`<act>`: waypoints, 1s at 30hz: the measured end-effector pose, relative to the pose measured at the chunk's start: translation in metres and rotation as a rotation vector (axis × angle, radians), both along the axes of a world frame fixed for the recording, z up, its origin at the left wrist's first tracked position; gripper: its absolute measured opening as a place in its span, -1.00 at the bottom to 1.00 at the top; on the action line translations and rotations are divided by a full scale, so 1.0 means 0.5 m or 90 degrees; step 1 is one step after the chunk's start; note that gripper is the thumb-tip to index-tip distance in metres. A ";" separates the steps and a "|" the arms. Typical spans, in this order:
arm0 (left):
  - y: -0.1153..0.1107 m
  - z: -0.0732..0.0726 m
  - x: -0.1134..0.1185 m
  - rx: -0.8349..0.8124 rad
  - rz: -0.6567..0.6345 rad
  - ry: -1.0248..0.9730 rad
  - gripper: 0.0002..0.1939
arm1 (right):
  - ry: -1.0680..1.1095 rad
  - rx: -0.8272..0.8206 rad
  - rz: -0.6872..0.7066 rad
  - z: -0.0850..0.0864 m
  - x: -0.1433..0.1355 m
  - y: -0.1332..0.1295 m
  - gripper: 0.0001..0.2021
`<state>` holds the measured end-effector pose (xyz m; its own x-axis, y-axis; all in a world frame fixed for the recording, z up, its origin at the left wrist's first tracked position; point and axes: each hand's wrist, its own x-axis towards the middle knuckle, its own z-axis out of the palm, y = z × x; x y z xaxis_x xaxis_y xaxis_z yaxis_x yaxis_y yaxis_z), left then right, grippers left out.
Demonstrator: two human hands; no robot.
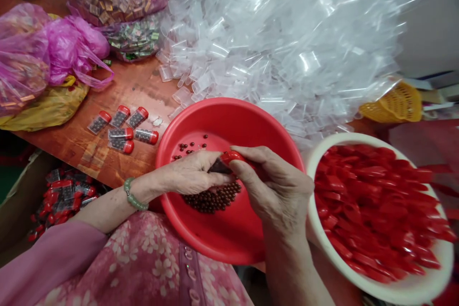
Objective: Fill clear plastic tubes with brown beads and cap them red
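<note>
Over the red basin (229, 244), my left hand (195, 170) is closed round a small clear container (219, 166) with dark contents. My right hand (276, 186) pinches a red cap (231, 156) at the container's upper end. Whether the cap is fully seated cannot be made out. Brown beads (211, 199) lie heaped in the basin beneath my hands, with a few loose ones near its left wall. To the right stands a white tub (444, 267) full of red caps (373, 210).
Several filled, red-capped containers (121, 133) lie on the table (118, 167) at left. Clear empty containers (279, 43) are piled behind the basin. Plastic bags (71, 48) sit at the upper left, a yellow basket (398, 103) at the right. More filled containers (64, 196) lie in a box lower left.
</note>
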<state>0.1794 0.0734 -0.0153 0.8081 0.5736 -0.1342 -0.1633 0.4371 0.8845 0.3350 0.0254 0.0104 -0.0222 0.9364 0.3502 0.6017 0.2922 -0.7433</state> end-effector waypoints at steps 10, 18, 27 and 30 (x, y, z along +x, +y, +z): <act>0.010 -0.001 -0.008 -0.097 -0.016 -0.063 -0.61 | -0.341 0.204 0.066 -0.021 -0.003 0.008 -0.28; 0.009 -0.001 -0.002 -0.251 0.019 -0.102 -0.60 | -0.489 0.283 0.066 -0.019 -0.008 0.026 -0.28; 0.011 -0.001 0.001 -0.263 -0.010 -0.103 -0.57 | -0.458 0.305 0.100 -0.018 0.000 0.032 -0.38; 0.004 -0.002 0.002 -0.261 -0.021 -0.074 -0.58 | -0.447 0.293 0.104 -0.019 0.000 0.024 -0.39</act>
